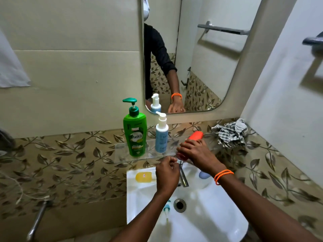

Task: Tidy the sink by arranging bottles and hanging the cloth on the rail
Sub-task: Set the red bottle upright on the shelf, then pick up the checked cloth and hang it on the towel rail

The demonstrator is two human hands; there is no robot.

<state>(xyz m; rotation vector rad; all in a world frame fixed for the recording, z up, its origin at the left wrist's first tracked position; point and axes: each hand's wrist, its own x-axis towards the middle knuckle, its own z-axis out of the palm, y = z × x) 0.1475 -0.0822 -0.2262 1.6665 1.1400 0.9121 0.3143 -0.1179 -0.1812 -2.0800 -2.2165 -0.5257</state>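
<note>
My right hand is wrapped round a red bottle that lies tilted over the glass shelf. My left hand is closed in a fist just above the tap, fingers pinched near the red bottle's lower end. A green pump bottle and a pale blue pump bottle stand upright on the shelf. A yellow bottle lies flat on the sink rim. A checked cloth sits crumpled at the shelf's right end. The towel rail juts from the right wall.
A mirror hangs above the shelf and reflects my arm and the rail. A small pale blue object rests on the sink's right rim, and a pump head lies in the basin near the drain. A pipe runs lower left.
</note>
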